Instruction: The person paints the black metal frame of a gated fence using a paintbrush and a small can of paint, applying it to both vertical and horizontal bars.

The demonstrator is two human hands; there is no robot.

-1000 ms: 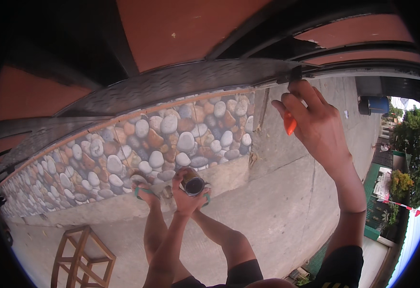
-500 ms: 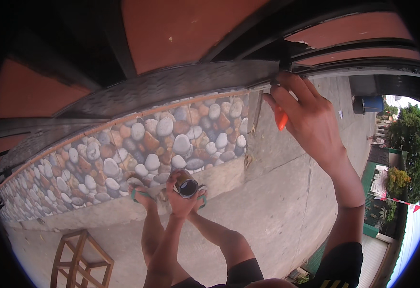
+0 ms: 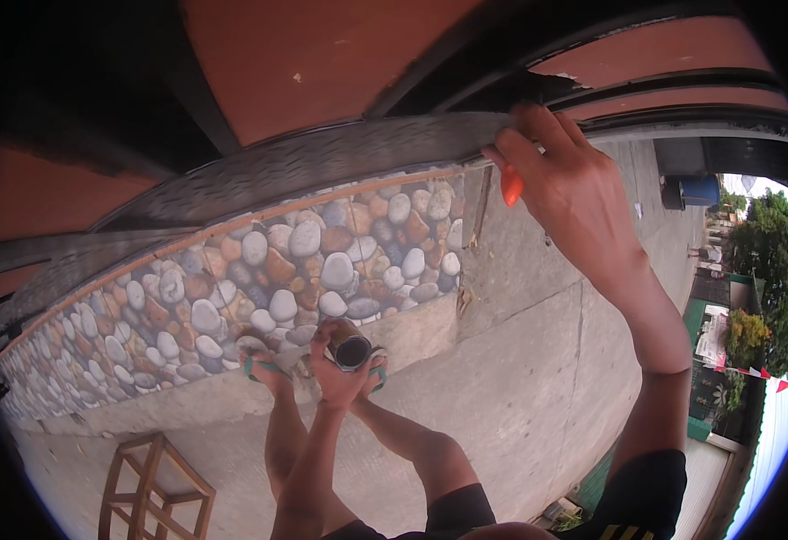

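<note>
My left hand (image 3: 337, 369) grips a small open can (image 3: 351, 351) of dark liquid, low in the middle over my sandalled feet. My right hand (image 3: 565, 184), up at the right, is closed round a brush with an orange handle (image 3: 511, 187); its tip is hidden behind my fingers, against the dark metal of a gate (image 3: 430, 126). The gate has a patterned plate along its lower part and reddish panels (image 3: 304, 54) beside black bars.
A pebble-patterned tiled strip (image 3: 232, 297) on a concrete step runs along the gate. A wooden stool frame (image 3: 151, 477) stands at the lower left on the concrete ground (image 3: 538, 387). A blue barrel (image 3: 698, 191), trees and flag bunting are at the right.
My right hand with the brush has moved up and a little left along the gate. My left hand with the can has shifted slightly left in the picture.
</note>
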